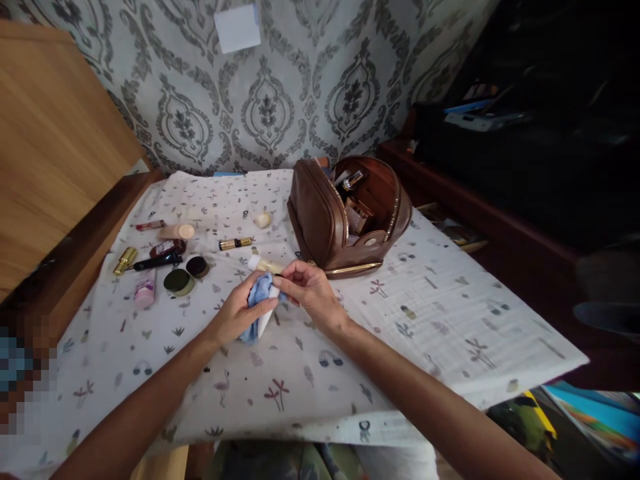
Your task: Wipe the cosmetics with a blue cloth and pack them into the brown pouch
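Note:
My left hand point(236, 309) is closed around a crumpled blue cloth point(256, 297) and a white object point(267, 320) wrapped in it, perhaps a tube. The fingers of my right hand point(313, 293) pinch at the upper right edge of the same bundle; exactly what lies between them is partly hidden. Just behind both hands a pale bottle with a white cap point(265, 265) lies on the patterned cloth. To the right stands a brown cosmetic bag point(320, 220), unzipped, with several makeup items inside.
Several cosmetics lie on the left: a green-lidded jar point(179, 282), a dark jar point(198, 267), a pink tube point(145, 290), a gold lipstick point(125, 261). A black-and-gold tube point(235, 244) and a cream jar point(263, 219) lie mid-table. A wooden panel point(60, 147) borders the left.

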A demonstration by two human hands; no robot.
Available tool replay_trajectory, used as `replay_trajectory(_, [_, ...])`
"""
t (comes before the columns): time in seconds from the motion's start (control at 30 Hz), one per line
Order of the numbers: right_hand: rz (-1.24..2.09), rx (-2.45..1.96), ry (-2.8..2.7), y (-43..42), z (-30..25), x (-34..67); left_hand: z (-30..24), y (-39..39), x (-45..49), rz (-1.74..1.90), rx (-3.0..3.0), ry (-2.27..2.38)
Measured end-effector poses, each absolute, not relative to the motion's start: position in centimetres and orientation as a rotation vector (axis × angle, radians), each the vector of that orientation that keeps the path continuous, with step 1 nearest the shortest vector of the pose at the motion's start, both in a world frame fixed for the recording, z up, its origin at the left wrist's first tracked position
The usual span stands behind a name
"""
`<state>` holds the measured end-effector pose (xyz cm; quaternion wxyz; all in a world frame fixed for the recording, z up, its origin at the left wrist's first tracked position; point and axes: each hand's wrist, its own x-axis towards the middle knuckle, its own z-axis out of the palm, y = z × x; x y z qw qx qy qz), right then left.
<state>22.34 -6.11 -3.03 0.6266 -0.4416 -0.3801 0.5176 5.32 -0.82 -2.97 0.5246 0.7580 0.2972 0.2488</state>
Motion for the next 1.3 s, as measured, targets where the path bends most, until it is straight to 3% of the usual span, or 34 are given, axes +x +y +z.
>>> replay_trajectory(0.6, [1.071, -1.012, -0.855, -6.7, -2.0, 22.9, -0.9, -0.7, 5.1, 0.432, 1.939, 0.759])
replay_trajectory(0.93, [1.217, -0.901, -1.051, -10.5, -0.3, 26.9, 0.7, -1.3, 7.0, 0.294, 2.018, 0.684])
replay_trajectory(1.3, [0.902, -1.091, -1.11, -15.0, 0.8, 33.6, 2.9, -2.1, 13.2, 0.353, 2.256, 0.551])
